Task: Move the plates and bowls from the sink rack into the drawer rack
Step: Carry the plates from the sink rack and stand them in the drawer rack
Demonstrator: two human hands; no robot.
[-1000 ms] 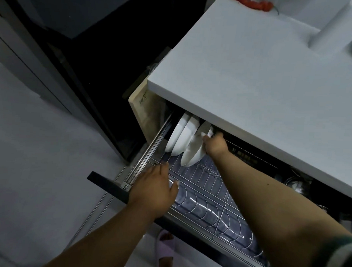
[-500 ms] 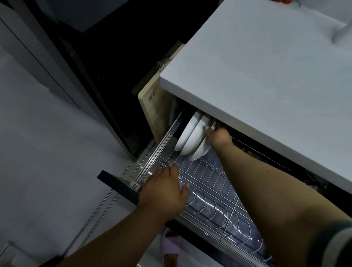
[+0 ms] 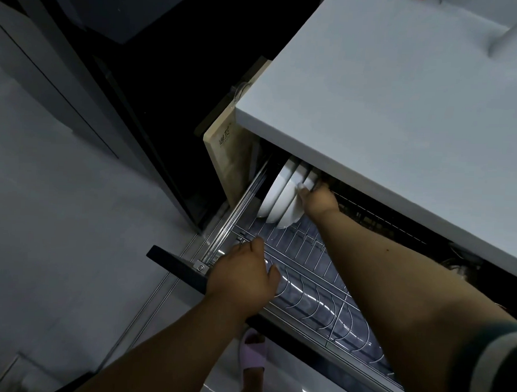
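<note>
Beneath the white counter (image 3: 402,119), three white plates (image 3: 281,196) stand upright in the pulled-out drawer rack (image 3: 315,287); my right hand (image 3: 318,198) pinches the nearest plate, my left hand (image 3: 242,278) rests open on the rack.

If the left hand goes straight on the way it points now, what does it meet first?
Probably the wire dividers of the drawer rack, just ahead of the left hand; the white plates stand further back. Depth is unclear.

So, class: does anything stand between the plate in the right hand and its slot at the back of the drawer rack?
Nothing visible does. The right hand holds the plate beside two other plates already in the drawer rack. The countertop overhangs and hides their tops.
</note>
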